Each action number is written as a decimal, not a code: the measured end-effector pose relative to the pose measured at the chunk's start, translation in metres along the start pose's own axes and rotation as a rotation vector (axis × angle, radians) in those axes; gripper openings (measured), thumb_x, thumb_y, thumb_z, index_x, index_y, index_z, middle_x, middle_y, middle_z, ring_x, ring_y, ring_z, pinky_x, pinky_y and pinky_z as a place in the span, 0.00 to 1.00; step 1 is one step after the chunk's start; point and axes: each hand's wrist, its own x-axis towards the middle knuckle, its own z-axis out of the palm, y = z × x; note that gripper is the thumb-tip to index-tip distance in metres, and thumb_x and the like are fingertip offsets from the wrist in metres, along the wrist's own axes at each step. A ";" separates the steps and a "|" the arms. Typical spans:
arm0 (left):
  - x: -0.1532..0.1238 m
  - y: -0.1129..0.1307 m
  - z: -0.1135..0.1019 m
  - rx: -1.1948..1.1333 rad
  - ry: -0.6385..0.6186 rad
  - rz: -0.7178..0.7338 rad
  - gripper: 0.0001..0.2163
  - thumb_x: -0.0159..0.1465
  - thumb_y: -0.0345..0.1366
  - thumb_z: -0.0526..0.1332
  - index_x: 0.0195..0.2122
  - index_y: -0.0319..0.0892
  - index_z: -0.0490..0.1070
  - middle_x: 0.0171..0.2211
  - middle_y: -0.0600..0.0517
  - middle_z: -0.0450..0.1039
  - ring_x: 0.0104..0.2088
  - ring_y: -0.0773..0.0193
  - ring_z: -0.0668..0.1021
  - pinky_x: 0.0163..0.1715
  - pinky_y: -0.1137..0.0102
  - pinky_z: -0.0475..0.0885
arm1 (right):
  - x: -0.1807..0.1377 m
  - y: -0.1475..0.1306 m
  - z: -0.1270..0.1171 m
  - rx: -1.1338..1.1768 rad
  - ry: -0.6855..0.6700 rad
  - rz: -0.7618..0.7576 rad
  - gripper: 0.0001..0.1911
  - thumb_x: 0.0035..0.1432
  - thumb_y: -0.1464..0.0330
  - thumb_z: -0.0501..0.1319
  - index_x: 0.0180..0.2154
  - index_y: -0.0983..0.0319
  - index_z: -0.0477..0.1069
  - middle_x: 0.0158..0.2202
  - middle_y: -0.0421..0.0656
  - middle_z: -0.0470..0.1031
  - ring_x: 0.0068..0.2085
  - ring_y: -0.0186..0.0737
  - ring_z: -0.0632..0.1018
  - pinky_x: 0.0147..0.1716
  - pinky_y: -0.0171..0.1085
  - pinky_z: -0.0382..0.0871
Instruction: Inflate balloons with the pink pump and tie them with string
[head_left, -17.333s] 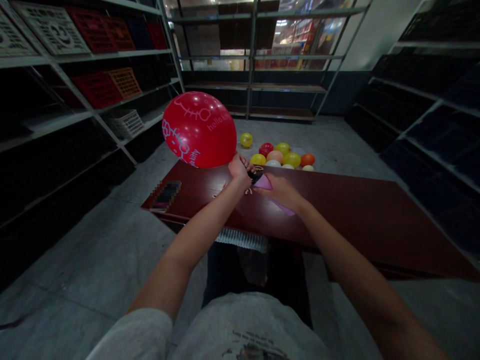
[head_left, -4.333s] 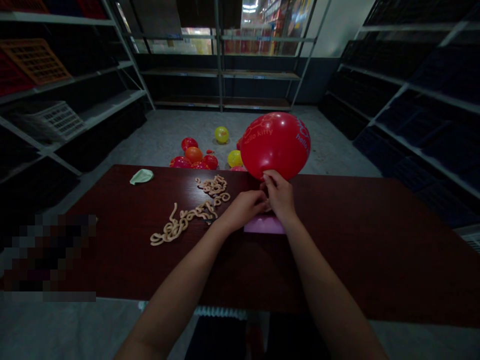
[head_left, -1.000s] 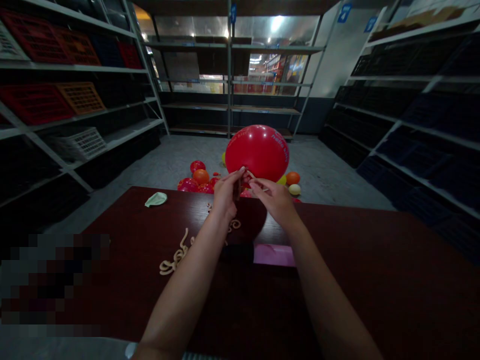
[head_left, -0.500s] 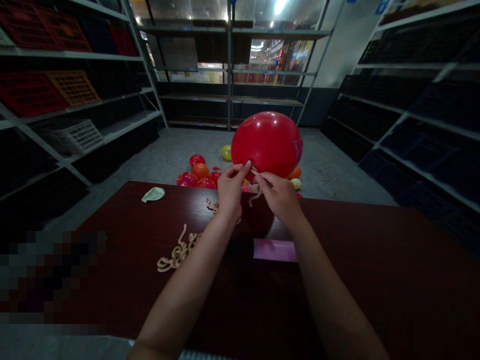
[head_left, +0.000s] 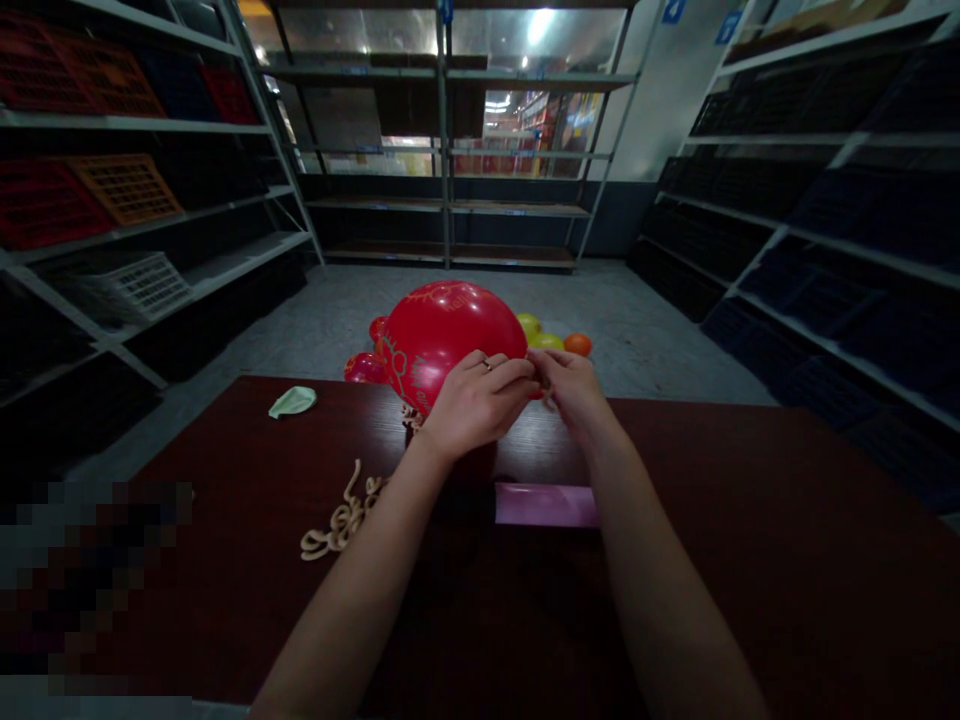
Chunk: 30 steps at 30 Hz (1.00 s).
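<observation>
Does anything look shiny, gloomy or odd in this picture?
Head view: small highlights dot the red balloon, and a pale sheen lies on the dark table; head view: the shelves at right sink into gloom; head view: a pixelated patch covers the lower left.

dark brown table (head_left: 720, 530); on it a limp green balloon (head_left: 293, 402); coiled beige cord (head_left: 343, 527); a pink object (head_left: 546, 505)

An orange crate (head_left: 126, 188) (lattice-sided) stands beside a red crate (head_left: 49, 203), above a white crate (head_left: 150, 285) on grey shelving (head_left: 247, 257).
</observation>
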 end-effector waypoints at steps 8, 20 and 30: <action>0.005 -0.001 -0.005 -0.561 0.072 -0.340 0.04 0.69 0.34 0.59 0.41 0.43 0.73 0.40 0.49 0.80 0.41 0.62 0.80 0.43 0.67 0.71 | -0.019 -0.028 -0.010 -0.023 -0.182 0.066 0.16 0.56 0.55 0.64 0.24 0.58 0.70 0.19 0.37 0.69 0.19 0.29 0.65 0.17 0.33 0.55; 0.021 0.014 -0.027 -0.191 -0.104 -0.462 0.11 0.68 0.29 0.52 0.50 0.39 0.67 0.42 0.45 0.77 0.39 0.59 0.77 0.43 0.61 0.70 | -0.031 -0.045 0.006 -0.129 -0.223 -0.138 0.14 0.56 0.57 0.63 0.27 0.59 0.75 0.26 0.38 0.73 0.28 0.33 0.72 0.28 0.34 0.65; 0.021 0.012 -0.035 -0.172 -0.066 -0.435 0.06 0.72 0.36 0.53 0.41 0.40 0.65 0.39 0.46 0.74 0.36 0.61 0.75 0.38 0.64 0.68 | -0.051 -0.077 0.010 -0.220 -0.175 -0.297 0.17 0.63 0.57 0.59 0.26 0.59 0.73 0.27 0.40 0.75 0.29 0.34 0.73 0.27 0.34 0.66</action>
